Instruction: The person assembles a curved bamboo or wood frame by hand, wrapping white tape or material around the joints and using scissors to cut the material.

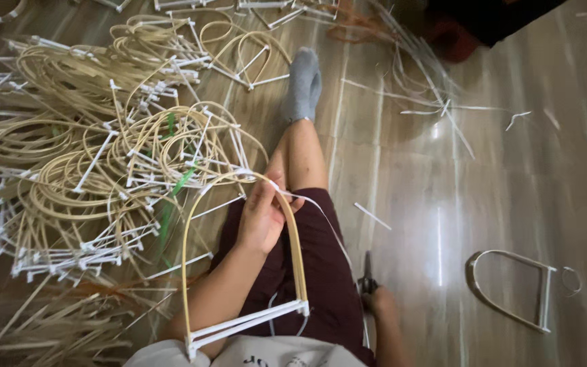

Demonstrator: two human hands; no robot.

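Arching pale bamboo hoop (191,224) — white-strutted base, left hand (261,221) gripping top

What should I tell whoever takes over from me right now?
Left hand: fingers pinch the top of the bent cane arch frame, whose white crossbars rest at the lap.
Right hand: rests on the floor at the scissors.
Done: pile of finished arch frames lies to the left; one frame lies apart, right.
Left: white strip trails loose from the held frame's top.

Dim warm indoor light, floor (443,204) glare, soft blurred edges.
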